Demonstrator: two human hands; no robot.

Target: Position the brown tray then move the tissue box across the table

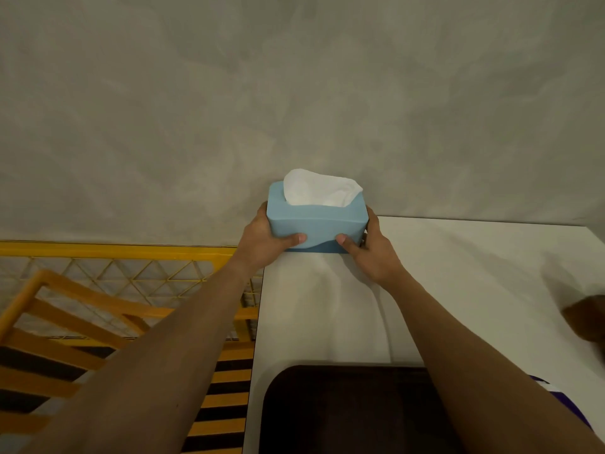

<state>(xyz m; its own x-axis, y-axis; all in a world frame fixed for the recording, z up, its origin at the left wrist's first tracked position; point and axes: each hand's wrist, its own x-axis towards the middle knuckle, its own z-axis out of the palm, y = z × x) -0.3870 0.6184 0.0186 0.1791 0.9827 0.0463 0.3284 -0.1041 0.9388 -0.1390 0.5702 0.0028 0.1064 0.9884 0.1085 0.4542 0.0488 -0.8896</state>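
A light blue tissue box (316, 224) with a white tissue sticking out of its top stands at the far left corner of the white table (458, 273), close to the grey wall. My left hand (268, 239) grips its left end and my right hand (371, 249) grips its right end, thumbs on the near face. The dark brown tray (343, 411) lies flat at the table's near edge, below my arms; my right forearm covers its right part.
A yellow metal fence (131, 253) and orange wooden slats (65, 322) stand left of the table. A brown rounded object (587, 319) sits blurred at the table's right edge. The grey wall (294, 93) rises right behind the table.
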